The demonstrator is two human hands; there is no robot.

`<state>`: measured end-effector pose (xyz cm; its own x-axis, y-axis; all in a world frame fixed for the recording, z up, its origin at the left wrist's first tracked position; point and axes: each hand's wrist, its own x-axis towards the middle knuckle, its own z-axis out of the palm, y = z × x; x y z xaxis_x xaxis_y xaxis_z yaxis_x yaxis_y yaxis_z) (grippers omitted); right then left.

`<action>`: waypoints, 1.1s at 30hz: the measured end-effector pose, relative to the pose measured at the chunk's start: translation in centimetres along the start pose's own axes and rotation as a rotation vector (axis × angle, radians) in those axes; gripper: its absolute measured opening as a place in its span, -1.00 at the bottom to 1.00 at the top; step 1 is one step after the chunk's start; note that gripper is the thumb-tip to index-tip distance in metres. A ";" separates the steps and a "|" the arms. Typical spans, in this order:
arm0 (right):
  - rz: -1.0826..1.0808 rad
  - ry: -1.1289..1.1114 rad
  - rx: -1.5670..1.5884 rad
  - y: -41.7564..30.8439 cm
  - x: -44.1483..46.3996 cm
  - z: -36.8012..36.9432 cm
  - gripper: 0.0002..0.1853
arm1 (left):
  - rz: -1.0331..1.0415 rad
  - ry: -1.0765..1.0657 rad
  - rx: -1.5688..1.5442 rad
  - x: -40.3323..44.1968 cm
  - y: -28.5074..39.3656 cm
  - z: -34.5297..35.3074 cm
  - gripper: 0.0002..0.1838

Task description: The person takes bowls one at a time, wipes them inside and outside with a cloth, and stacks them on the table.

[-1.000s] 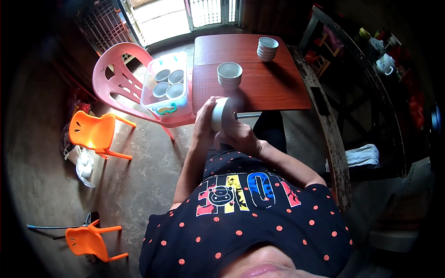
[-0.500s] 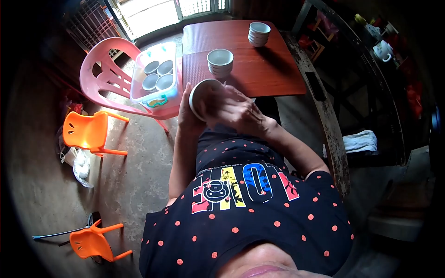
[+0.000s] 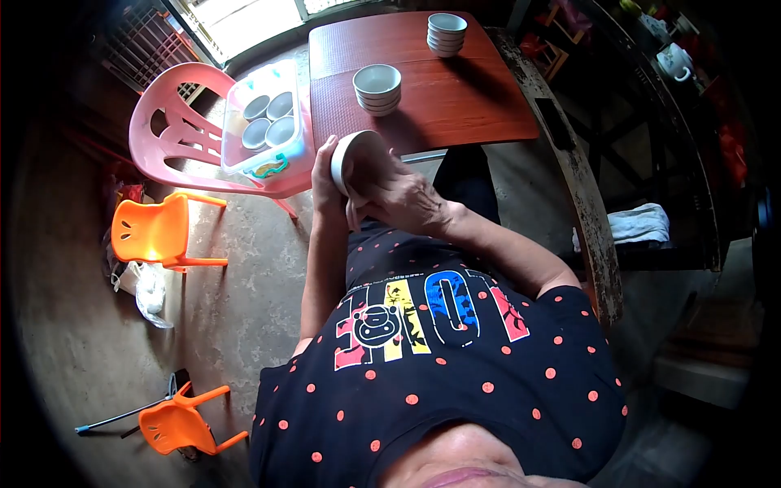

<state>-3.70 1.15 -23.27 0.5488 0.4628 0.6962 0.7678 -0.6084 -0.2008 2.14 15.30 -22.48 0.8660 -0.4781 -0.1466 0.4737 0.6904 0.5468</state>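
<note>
A white bowl (image 3: 345,163) is tilted on its side in front of my body, its opening turned toward my right hand. My left hand (image 3: 325,180) grips it by the outside, with the fingers at the rim and wall. My right hand (image 3: 411,198) reaches into the bowl, fingers bent against the inside. A thin, skin-toned strip hangs below those fingers; I cannot tell if it is cloth. Just beyond, on the red table (image 3: 464,106), stands a stack of several white bowls (image 3: 377,91). Another bowl stack (image 3: 447,37) is near the table's far right.
Left of the table, a pink plastic chair (image 3: 150,142) holds a clear plastic box (image 3: 236,154) with several bowls in it. Two small orange chairs (image 3: 150,230) are on the floor at left. A worn wooden beam (image 3: 569,179) runs along the right, near a white cloth (image 3: 639,224).
My right hand has shifted slightly within the bowl and is less blurred. The bowl is turned more on edge. The view has tilted, so the table sits higher in it.
</note>
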 end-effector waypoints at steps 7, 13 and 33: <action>0.270 -0.236 0.364 -1.1 -0.2 -0.3 -0.35 | -0.003 0.085 -0.091 0.7 -1.2 0.0 -0.69; -0.006 -0.117 -0.046 0.2 0.8 -0.2 -0.30 | 0.052 0.081 -0.031 1.2 -0.8 -0.9 -0.70; 0.897 0.251 1.382 -2.6 4.4 -1.7 -0.70 | 0.819 0.027 0.914 0.2 -1.1 -0.4 -0.55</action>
<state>-3.85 3.65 -18.55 0.9895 0.1137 0.0895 0.0293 0.4482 -0.8935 1.87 14.69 -23.42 0.8632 -0.0634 0.5008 -0.4890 0.1414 0.8607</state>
